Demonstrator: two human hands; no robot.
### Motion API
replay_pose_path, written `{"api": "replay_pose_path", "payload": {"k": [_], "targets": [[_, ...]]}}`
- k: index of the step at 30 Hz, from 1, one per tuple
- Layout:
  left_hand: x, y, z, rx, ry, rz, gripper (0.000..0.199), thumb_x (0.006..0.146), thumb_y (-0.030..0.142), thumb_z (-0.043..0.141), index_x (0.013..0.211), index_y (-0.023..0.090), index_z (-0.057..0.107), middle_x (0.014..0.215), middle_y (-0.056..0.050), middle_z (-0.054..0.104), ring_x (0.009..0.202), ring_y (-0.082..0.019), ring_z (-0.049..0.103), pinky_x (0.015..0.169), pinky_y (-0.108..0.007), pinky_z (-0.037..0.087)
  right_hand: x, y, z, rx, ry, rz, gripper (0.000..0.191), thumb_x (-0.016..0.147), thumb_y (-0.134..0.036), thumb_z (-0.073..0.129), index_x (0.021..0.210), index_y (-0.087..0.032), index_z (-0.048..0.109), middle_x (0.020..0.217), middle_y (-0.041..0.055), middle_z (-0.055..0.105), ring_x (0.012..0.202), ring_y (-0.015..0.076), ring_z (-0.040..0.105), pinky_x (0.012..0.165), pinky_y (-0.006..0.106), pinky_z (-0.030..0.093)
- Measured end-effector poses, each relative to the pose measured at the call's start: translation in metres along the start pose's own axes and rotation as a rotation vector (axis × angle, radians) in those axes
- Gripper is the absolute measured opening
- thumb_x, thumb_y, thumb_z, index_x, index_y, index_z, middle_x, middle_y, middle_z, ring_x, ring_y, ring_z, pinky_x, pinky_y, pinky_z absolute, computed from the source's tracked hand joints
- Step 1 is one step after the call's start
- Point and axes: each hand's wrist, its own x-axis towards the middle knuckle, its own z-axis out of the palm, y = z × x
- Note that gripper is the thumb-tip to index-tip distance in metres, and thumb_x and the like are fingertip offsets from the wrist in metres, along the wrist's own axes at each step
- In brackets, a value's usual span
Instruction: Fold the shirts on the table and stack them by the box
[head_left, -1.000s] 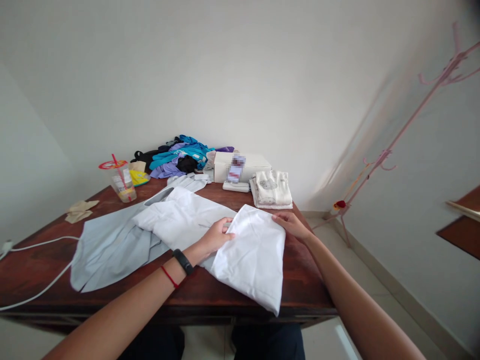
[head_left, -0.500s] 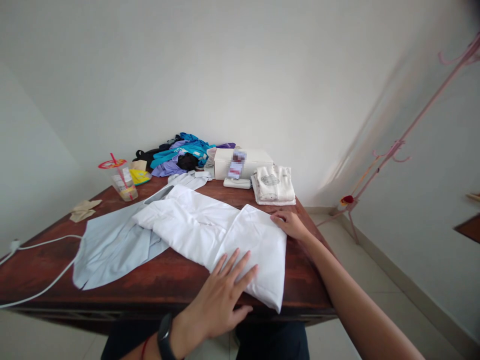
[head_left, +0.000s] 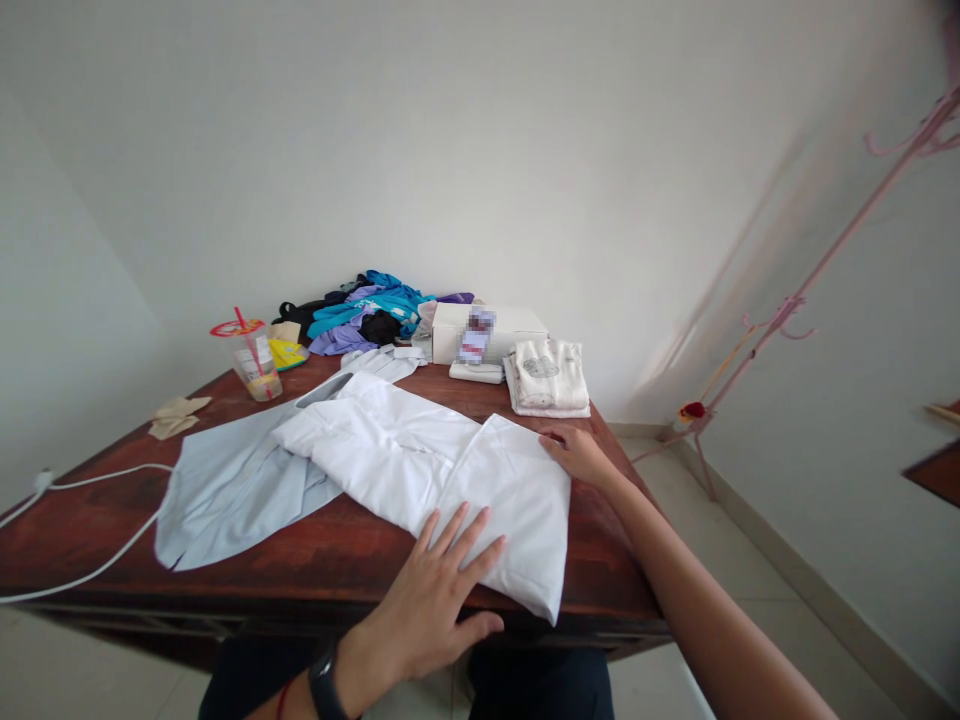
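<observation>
A white garment (head_left: 390,440) lies across the table, its right part folded over into a flat panel. My left hand (head_left: 442,595), with a black band on the wrist, rests palm down with spread fingers on the panel's near left part. At the panel's upper right edge is my right hand (head_left: 577,452), its fingertips on the cloth's edge and its fingers bent close together; whether they pinch the cloth is hard to see. Under the white garment's left part, a light grey-blue garment (head_left: 232,490) is spread out.
On the brown table (head_left: 300,560) stand a plastic cup (head_left: 257,370), a clothes heap (head_left: 367,315), a white box (head_left: 514,325) and folded clothes (head_left: 547,375). A white cable (head_left: 97,572) crosses the left edge. A pink rack (head_left: 825,260) stands right.
The view has shifted slightly. Both hands have stayed in nearly the same places on the white garment, which looks unchanged.
</observation>
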Motion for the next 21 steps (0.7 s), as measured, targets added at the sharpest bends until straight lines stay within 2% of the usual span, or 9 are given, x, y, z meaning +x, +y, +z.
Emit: {"api": "replay_pose_path", "payload": {"k": [4,8,11,13,17,21], "targets": [[0.002,-0.001,-0.005,-0.020,0.041,0.006,0.073,0.098,0.063,0.046,0.161,0.035,0.023,0.169,-0.007,0.017,0.154,-0.038,0.018,0.118,-0.065,0.028,0.008,-0.025,0.003,-0.106,-0.031,-0.140,0.043,0.098,-0.035,0.048,0.132,-0.017,0.065,0.134,0.0145,0.065,0.124,0.0297,0.060,0.109,0.044,0.044],[0.021,-0.002,-0.014,-0.014,0.077,0.002,0.072,0.100,0.063,0.041,0.162,0.031,0.024,0.169,-0.008,0.018,0.155,-0.037,0.017,0.121,-0.062,0.026,0.017,-0.048,0.028,-0.081,-0.163,-0.268,0.057,0.101,-0.050,0.045,0.150,-0.020,0.049,0.156,0.0134,0.046,0.145,0.0285,0.042,0.120,0.047,0.032],[0.040,-0.011,-0.014,-0.002,0.112,-0.020,0.070,0.101,0.062,0.038,0.161,0.027,0.028,0.169,-0.011,0.018,0.155,-0.036,0.017,0.121,-0.060,0.025,0.020,-0.056,0.048,-0.087,-0.286,-0.243,0.064,0.102,-0.059,0.037,0.155,-0.024,0.042,0.166,0.0113,0.030,0.154,0.0300,0.023,0.123,0.054,0.024],[0.049,-0.020,-0.010,-0.005,0.085,-0.007,0.071,0.101,0.063,0.037,0.160,0.024,0.030,0.169,-0.013,0.018,0.155,-0.036,0.018,0.121,-0.059,0.024,0.020,-0.058,0.055,-0.112,-0.334,-0.208,0.065,0.103,-0.063,0.032,0.157,-0.028,0.037,0.168,0.0086,0.023,0.156,0.0299,0.016,0.123,0.058,0.019],[0.049,-0.035,0.000,-0.036,-0.027,0.036,0.073,0.100,0.066,0.037,0.161,0.027,0.028,0.169,-0.014,0.017,0.154,-0.038,0.019,0.121,-0.063,0.022,0.018,-0.057,0.057,-0.135,-0.364,-0.176,0.066,0.102,-0.067,0.026,0.159,-0.033,0.033,0.169,0.0052,0.018,0.157,0.0277,0.011,0.124,0.057,0.014],[0.041,-0.038,0.004,-0.050,-0.019,0.031,0.073,0.099,0.065,0.039,0.161,0.030,0.025,0.170,-0.011,0.015,0.154,-0.040,0.015,0.120,-0.066,0.019,0.019,-0.056,0.056,-0.121,-0.365,-0.164,0.067,0.101,-0.069,0.025,0.159,-0.035,0.032,0.169,0.0036,0.018,0.157,0.0274,0.011,0.124,0.057,0.012]]}}
